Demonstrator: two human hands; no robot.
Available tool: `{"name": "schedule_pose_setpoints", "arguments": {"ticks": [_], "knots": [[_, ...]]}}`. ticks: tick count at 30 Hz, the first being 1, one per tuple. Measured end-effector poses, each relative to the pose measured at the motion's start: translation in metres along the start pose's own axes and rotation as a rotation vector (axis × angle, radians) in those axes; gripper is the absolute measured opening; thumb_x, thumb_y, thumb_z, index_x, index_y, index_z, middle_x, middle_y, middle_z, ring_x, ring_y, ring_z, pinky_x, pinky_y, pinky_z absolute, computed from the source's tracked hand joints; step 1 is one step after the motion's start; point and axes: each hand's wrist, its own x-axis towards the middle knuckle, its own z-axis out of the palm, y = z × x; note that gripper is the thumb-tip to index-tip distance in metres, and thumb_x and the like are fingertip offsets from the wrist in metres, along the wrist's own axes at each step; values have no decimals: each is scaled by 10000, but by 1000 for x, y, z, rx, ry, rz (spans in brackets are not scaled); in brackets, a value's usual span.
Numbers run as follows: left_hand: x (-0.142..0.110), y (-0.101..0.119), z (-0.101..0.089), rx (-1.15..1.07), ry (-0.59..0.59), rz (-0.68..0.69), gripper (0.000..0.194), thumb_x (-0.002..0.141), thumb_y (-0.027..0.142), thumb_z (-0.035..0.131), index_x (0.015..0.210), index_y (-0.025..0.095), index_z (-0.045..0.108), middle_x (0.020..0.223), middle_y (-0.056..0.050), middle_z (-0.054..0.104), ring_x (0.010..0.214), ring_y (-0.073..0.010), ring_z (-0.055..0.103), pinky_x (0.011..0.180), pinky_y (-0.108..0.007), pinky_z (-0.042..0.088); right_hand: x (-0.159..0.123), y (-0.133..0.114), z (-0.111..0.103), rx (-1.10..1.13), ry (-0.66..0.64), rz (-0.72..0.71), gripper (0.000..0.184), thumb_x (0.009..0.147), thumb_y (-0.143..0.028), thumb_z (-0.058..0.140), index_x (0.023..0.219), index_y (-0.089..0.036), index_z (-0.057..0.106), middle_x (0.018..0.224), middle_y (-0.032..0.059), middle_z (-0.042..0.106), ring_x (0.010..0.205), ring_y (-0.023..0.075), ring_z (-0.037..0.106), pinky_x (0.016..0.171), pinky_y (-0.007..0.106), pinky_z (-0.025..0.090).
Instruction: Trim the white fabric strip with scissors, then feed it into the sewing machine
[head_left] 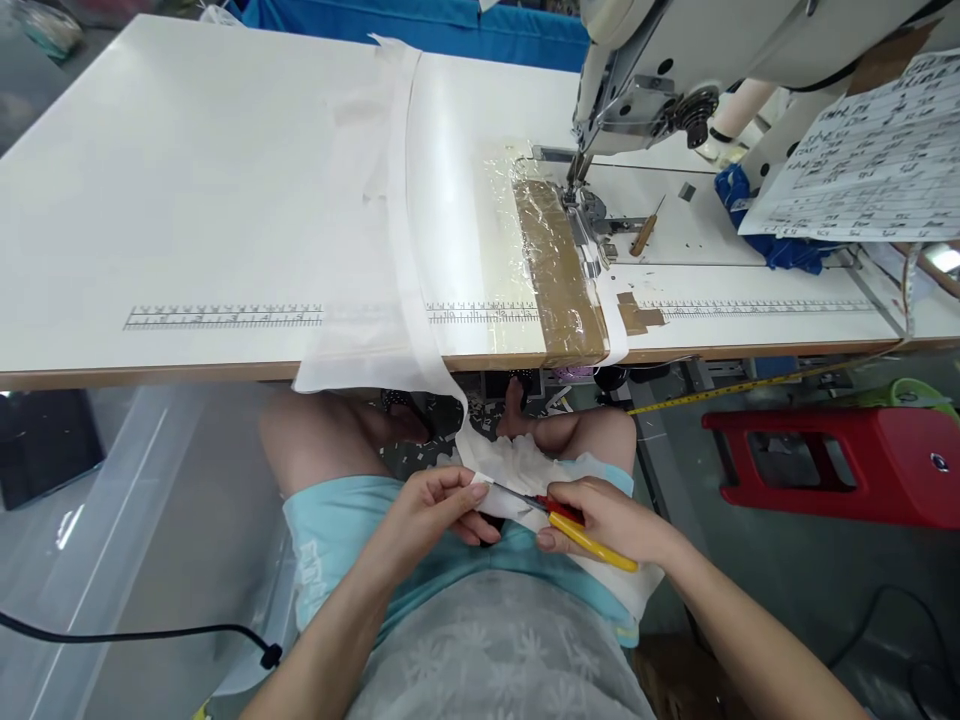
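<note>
Over my lap, my left hand pinches the edge of a white fabric piece between thumb and fingers. My right hand grips a pair of scissors with one yellow and one red handle. Their blades point left and lie against the fabric close to my left fingertips; whether they cut through it I cannot tell. From my left hand the white fabric runs up to a long sheer strip draped over the table edge. More white cloth lies on my thighs under both hands.
A sewing machine stands on the white table, with a wooden-handled pointed tool beside its presser foot. A handwritten sheet hangs at the right. Below are a red stool, a yellow tape measure and a clear plastic bin.
</note>
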Motion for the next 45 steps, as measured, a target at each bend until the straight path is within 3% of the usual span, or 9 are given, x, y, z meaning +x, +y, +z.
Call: {"name": "schedule_pose_setpoints", "arguments": {"ticks": [10,23,28,32,34,36,39,41,45], "knots": [[-1,-3,-1,-8,-15,22,463,723,594,742,743,144,633,630,-92,730,601,-202,705,561,-241,525,-2,-3,7,-98,160,37,574,840,-673,562,603,-219,304,540,-44,360,480,101,302,483,271,164],[-4,0,0,8,-10,4,474,715,596,744,708,147,592,615,-100,722,604,-210,708,552,-231,517,4,-10,5,-231,159,73,569,843,-685,554,610,-223,319,547,-36,383,491,113,326,508,275,171],[-1,-8,9,43,-11,-2,486,749,620,702,827,161,563,651,-74,720,656,-226,725,581,-245,524,6,-10,8,1,213,3,466,836,-608,608,699,-215,397,658,-25,470,574,118,386,527,249,242],[-3,-4,26,67,-160,14,485,836,681,536,959,218,463,754,-42,718,698,-243,733,560,-274,536,14,-20,18,292,281,-92,347,863,-434,566,718,-228,329,663,-47,406,584,111,377,523,227,284],[-7,19,22,257,-171,101,425,903,636,447,955,215,477,851,-54,715,642,-206,710,504,-253,502,14,-23,23,316,366,-100,317,868,-358,536,705,-231,296,640,-54,376,563,106,364,513,225,275],[-10,61,9,561,-8,309,339,933,530,467,921,197,530,847,-44,694,562,-149,643,480,-232,452,9,-23,25,269,445,-102,298,866,-317,536,697,-229,307,632,-52,388,552,106,376,512,227,277],[-2,142,-21,944,547,692,207,875,376,627,940,182,598,776,-19,636,695,-172,608,623,-268,469,-7,-20,23,186,540,-81,249,881,-308,541,708,-223,384,643,-35,444,560,120,420,524,232,320],[15,190,-38,1077,790,640,228,758,307,772,801,179,588,787,-25,621,831,-229,607,750,-336,479,-21,-16,21,198,581,-56,199,897,-329,548,753,-218,468,674,-14,510,584,139,477,549,241,385],[58,243,-50,949,654,464,376,696,92,752,547,177,417,679,-8,572,1053,-305,575,832,-338,456,-51,-4,15,368,699,37,213,908,-421,560,866,-217,602,848,64,664,789,226,640,717,303,521]]}}
